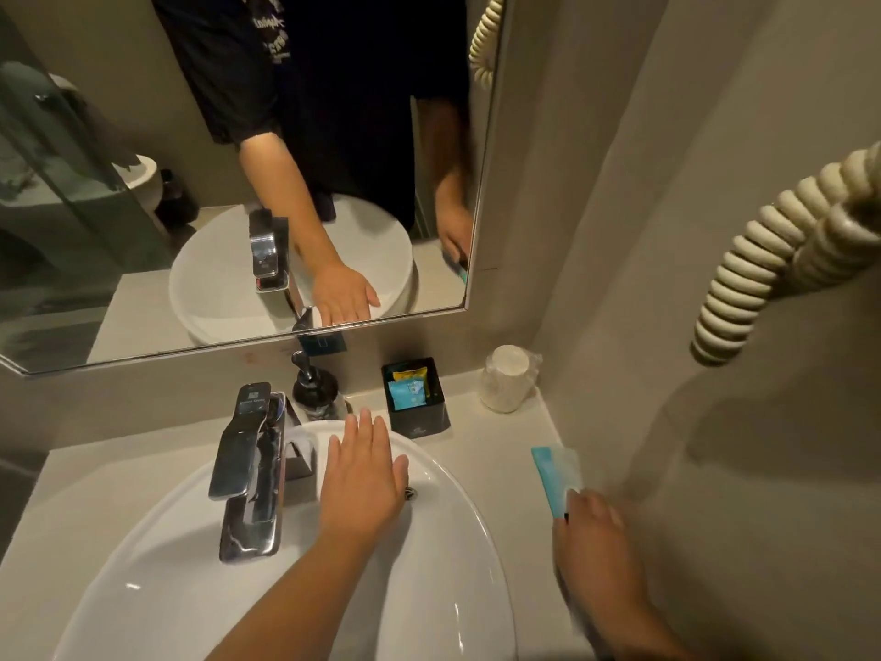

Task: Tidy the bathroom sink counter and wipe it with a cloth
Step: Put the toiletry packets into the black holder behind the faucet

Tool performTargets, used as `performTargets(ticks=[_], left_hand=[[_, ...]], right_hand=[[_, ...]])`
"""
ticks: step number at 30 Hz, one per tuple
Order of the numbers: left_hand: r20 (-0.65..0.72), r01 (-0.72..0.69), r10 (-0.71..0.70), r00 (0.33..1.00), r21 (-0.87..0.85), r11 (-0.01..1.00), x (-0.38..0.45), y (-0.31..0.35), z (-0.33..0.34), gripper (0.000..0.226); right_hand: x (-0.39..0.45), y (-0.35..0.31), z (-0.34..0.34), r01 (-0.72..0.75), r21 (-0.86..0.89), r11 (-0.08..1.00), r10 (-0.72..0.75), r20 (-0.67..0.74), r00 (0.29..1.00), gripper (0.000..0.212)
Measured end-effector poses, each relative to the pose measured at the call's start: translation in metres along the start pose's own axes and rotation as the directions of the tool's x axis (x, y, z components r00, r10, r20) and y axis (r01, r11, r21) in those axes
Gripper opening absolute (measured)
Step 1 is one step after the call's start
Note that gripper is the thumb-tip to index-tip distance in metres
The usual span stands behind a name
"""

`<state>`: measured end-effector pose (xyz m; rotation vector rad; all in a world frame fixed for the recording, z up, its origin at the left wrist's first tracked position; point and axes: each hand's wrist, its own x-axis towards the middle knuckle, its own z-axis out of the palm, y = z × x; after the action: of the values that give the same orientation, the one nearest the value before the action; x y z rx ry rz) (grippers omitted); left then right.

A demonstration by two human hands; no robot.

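left hand (364,474) spread flat over sink (443,589); right hand (589,517) pinching teal packet (555,477) on counter (505,441)

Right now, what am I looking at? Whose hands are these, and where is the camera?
There is no machine here. A person wears a camera on their head, so you see their own two arms reaching forward over a bathroom sink. The mirror above shows the same arms back to front.

The left hand is open and flat above the sink, holding nothing. The right hand touches a thin teal packet lying on the counter by the wall.

Also there: a shiny tap, a dark soap pump, a black box with small packets inside, and a wrapped cup upside down in the corner. I see no cloth.
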<state>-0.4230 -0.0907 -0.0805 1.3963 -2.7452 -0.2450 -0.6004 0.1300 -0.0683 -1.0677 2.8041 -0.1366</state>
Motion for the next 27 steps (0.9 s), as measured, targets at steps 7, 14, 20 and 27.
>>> performTargets(ticks=[7, 14, 20, 27], left_hand=[[-0.004, -0.005, 0.005, 1.000, 0.040, 0.999, 0.001, -0.003, 0.002, 0.067], [0.005, -0.009, 0.009, 1.000, 0.024, 1.000, 0.000, -0.003, 0.000, 0.063], [0.012, -0.013, 0.013, 1.000, 0.003, 1.000, -0.001, -0.002, -0.006, 0.063], [0.031, -0.009, 0.010, 0.999, -0.032, 0.999, -0.004, 0.000, -0.016, 0.063]], right_hand=[[-0.016, 0.001, 0.024, 0.047, -0.161, 0.986, -0.027, 0.127, 0.992, 0.043], [-0.020, 0.007, 0.017, -0.025, 0.048, 0.999, 0.021, 0.070, 0.997, 0.042], [-0.011, 0.004, -0.014, -0.330, 0.555, 0.764, 0.221, 0.255, 0.941, 0.039], [0.038, -0.058, -0.124, -0.100, 0.899, 0.426, 0.023, 0.100, 0.995, 0.007]])
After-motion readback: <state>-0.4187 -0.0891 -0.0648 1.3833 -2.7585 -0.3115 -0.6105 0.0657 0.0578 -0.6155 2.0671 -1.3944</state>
